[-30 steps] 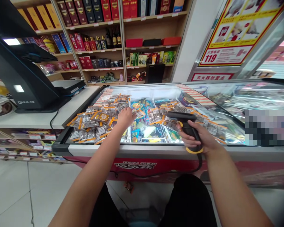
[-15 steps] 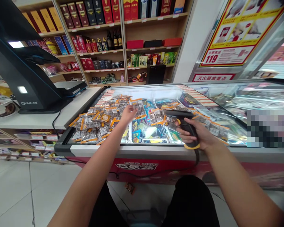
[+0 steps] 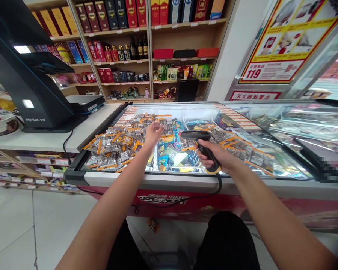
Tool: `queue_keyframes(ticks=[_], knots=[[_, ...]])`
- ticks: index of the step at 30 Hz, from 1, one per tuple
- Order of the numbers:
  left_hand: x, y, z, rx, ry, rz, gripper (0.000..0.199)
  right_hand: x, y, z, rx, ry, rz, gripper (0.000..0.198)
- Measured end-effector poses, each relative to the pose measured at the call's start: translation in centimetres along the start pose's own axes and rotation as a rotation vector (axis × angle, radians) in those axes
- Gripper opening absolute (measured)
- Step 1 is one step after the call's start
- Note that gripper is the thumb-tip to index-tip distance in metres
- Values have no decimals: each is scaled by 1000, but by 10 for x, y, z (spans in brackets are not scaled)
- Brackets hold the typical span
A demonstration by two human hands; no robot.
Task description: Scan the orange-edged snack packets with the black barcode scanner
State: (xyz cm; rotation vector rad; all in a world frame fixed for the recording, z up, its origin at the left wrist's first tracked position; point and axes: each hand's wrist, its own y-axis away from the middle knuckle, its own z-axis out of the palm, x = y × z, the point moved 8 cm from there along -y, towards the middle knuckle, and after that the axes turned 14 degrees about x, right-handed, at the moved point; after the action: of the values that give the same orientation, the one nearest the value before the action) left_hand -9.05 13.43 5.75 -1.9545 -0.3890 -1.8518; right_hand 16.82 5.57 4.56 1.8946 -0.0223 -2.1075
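Observation:
My left hand is over the freezer's glass top, its fingers closed at the left edge of a clear snack packet with orange ends. In my right hand is a black and yellow barcode scanner, gripped by its handle. The scanner's head points left at that packet, a short gap away. A heap of similar packets lies to the left of my left hand. More packets are spread on the glass right of the scanner.
The chest freezer spans the front. On the left counter stands a black checkout scale. The scanner's cable loops down the freezer front. One packet lies on the floor. Stocked shelves stand behind.
My right hand has moved left with the scanner, bringing its head closer to the packet at my left hand. My left hand has stayed nearly in place.

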Motion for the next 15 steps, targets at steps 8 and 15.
queue_keyframes(ticks=[8,15], knots=[[2,3,1,-14,30,-20,18,-9,6,2,-10,36,-36,56],[-1,-1,0,0,18,-8,19,-10,9,5,-8,31,-23,60]])
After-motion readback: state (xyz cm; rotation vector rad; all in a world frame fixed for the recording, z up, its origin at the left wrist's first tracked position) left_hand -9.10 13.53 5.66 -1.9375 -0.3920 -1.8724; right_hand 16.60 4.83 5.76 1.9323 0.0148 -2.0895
